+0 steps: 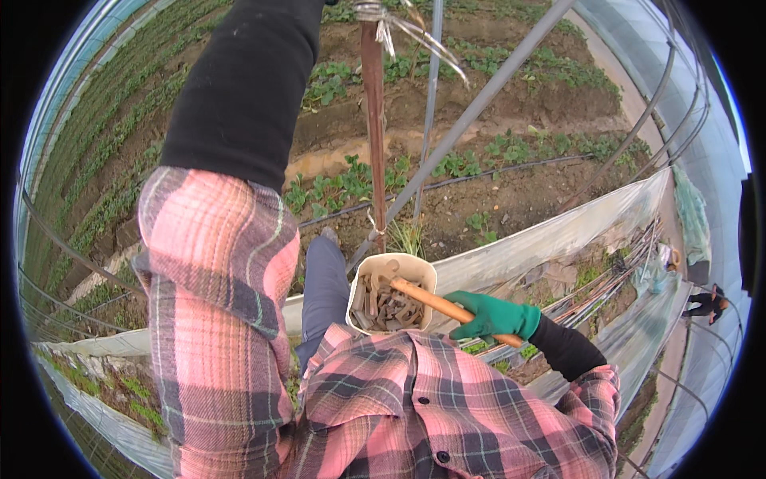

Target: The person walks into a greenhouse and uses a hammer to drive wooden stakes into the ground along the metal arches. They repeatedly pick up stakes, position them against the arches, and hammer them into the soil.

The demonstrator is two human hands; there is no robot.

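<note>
My right hand, in a green glove, grips a wooden tool handle near its lower right end. The handle's other end reaches over a cream plastic bucket in front of my body; no tool head can be made out. Inside the bucket lie several brownish-grey pieces, perhaps metal clips. My left arm stretches up past the top edge, so the left hand is out of view. Near that arm stands a reddish-brown post, with silvery wire or strips tied round its top.
A grey metal pipe slants across in front of me, beside a thinner upright pipe. Beyond are planted soil rows with a black drip hose. Plastic film and long thin rods lie right. Another person is far right.
</note>
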